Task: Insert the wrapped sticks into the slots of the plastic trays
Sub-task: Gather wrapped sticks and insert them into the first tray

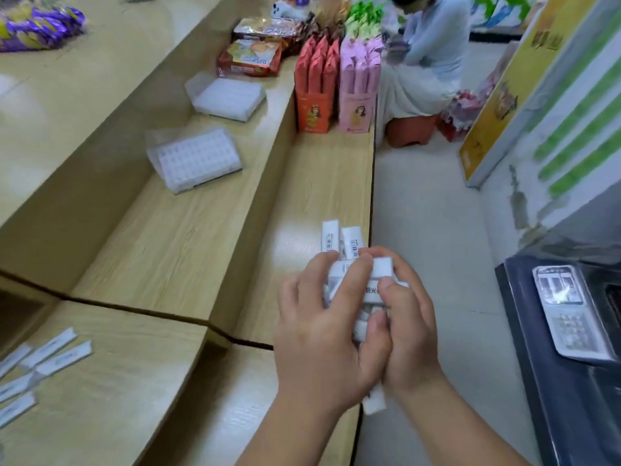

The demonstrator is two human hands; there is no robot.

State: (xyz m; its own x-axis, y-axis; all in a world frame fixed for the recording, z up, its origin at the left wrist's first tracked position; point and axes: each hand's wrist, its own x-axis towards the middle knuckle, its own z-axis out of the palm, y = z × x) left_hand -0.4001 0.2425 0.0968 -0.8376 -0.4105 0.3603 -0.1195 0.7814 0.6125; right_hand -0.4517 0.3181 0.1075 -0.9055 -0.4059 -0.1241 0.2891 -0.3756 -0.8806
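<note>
Both my hands hold one bundle of white wrapped sticks [349, 242] over the front edge of the lowest wooden shelf. My left hand [322, 334] wraps round the bundle from the left, and my right hand [408, 331] grips it from the right with fingers curled. Stick ends with barcodes poke out above my fingers, and one end sticks out below my palms. A clear plastic tray [196, 159] with rows of slots lies on the middle shelf. A second tray [228, 97] lies farther back. Several loose wrapped sticks [50, 351] lie at the lower left.
Orange [314, 92] and pink [359, 92] packet boxes stand at the shelf's far end, with biscuit packs [250, 58] behind. A person sits on an orange stool [411, 127] beyond. A dark counter with a card terminal [568, 311] is at the right. Grey floor runs between.
</note>
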